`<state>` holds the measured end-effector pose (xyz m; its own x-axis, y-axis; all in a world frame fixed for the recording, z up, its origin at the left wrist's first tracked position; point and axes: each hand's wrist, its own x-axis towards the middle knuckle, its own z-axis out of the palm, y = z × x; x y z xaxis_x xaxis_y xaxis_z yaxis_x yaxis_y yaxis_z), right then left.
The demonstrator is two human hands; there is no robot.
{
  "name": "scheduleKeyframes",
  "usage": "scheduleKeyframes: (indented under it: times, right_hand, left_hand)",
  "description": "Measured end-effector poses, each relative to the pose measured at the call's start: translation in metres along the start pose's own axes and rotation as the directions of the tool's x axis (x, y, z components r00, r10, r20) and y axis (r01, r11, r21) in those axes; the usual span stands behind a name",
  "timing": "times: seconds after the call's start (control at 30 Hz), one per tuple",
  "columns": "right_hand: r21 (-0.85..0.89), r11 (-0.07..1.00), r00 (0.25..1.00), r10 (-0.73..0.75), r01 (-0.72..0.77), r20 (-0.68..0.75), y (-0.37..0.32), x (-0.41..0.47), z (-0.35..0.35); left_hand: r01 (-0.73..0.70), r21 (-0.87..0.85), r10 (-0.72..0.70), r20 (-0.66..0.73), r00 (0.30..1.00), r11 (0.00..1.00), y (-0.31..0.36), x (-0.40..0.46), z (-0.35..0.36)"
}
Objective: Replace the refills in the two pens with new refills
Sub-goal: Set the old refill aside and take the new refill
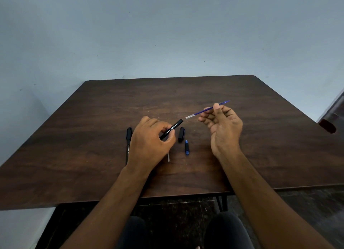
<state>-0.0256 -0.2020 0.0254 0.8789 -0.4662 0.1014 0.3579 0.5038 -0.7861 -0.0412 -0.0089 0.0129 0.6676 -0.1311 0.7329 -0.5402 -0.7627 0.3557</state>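
Observation:
My left hand [150, 144] grips a black pen barrel [173, 127] that points up and to the right, its open end free. My right hand [222, 126] pinches a blue refill [202, 111] between thumb and fingers; its clear end sits a little right of the barrel's open end, apart from it. A second black pen [128, 144], capped, lies on the table left of my left hand. A black cap [181, 134] and a blue-and-black tip piece [186, 147] lie between my hands. A thin clear refill end [168, 157] pokes out below my left hand.
All of it is above a dark wooden table [93, 137] set against a pale blue wall. A dark red object [327, 126] sits at the table's right edge. My knees show below the front edge.

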Motion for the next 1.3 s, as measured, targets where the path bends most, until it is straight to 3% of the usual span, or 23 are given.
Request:
scheduleKeyframes:
  times: [0.13, 0.23, 0.37, 0.5, 0.6, 0.73, 1.3]
  right_hand:
    - [-0.094, 0.995, 0.999, 0.033, -0.035, -0.021, -0.013, 0.002, -0.002]
    - [-0.314, 0.949, 0.999, 0.043, -0.030, 0.033, -0.031, 0.011, -0.006]
    - [-0.673, 0.738, 0.997, -0.001, 0.050, 0.074, -0.057, 0.027, -0.019]
    - [-0.890, 0.444, 0.993, -0.101, 0.101, 0.063, -0.070, 0.038, -0.043]
    - [-0.947, 0.315, 0.995, -0.087, 0.069, 0.043, -0.069, 0.039, -0.059]
    - [-0.976, 0.219, 0.999, -0.040, -0.015, -0.024, -0.061, 0.035, -0.068]
    - [-0.989, 0.140, 0.999, 0.007, -0.041, -0.040, -0.055, 0.030, -0.063]
  left_hand:
    - [0.031, -0.009, -0.031, 0.038, 0.999, 0.999, 0.001, 0.000, -0.003]
    - [0.049, -0.015, -0.048, 0.064, 0.997, 0.999, 0.002, 0.000, -0.004]
    - [0.057, -0.027, -0.055, 0.086, 0.995, 0.998, 0.002, 0.001, -0.004]
    - [0.071, -0.059, -0.067, 0.069, 0.995, 0.996, 0.000, 0.001, -0.004]
    - [0.097, -0.064, -0.092, 0.068, 0.993, 0.993, -0.001, 0.000, -0.002]
    - [0.101, -0.054, -0.097, 0.083, 0.992, 0.993, -0.003, 0.000, 0.000]
    - [0.114, -0.062, -0.106, 0.114, 0.988, 0.992, -0.006, -0.002, 0.003]
